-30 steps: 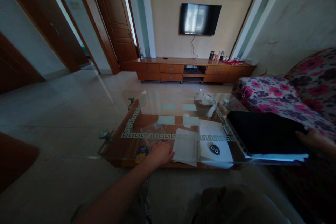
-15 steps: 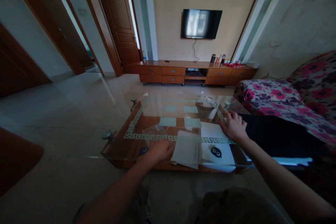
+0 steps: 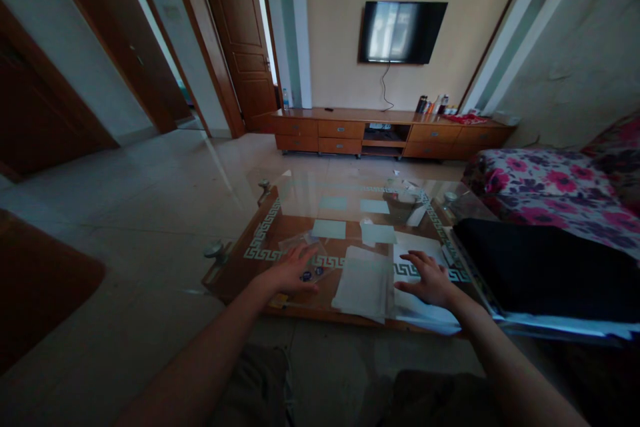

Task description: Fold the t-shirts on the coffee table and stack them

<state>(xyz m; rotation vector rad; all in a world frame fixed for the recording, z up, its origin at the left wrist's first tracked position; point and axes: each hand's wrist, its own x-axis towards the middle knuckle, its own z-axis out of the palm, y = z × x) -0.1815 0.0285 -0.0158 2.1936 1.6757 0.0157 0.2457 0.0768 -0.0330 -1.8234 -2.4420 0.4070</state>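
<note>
My left hand (image 3: 295,270), fingers spread, is over the near left part of the glass coffee table (image 3: 260,287). It is beside a clear plastic bag (image 3: 320,253) and small dark blue round pieces (image 3: 313,273); whether these lie on or under the glass I cannot tell. My right hand (image 3: 425,277) has its fingers apart above white paper (image 3: 435,317) at the near right. Nothing shows in either hand. Between the hands lie more white sheets (image 3: 363,280). The black oval with two white rings is out of sight, possibly hidden by my right hand.
A large flat black item (image 3: 545,267) with a pale lower edge lies on the table's right side. Beyond it is a flowered sofa (image 3: 540,170). A low wooden cabinet (image 3: 340,127) with bottles (image 3: 435,105) stands under the wall television (image 3: 403,32).
My right hand has moved left and nearer, away from the black item, over the white paper. My left hand has spread its fingers. The black oval no longer shows. The view has shifted slightly.
</note>
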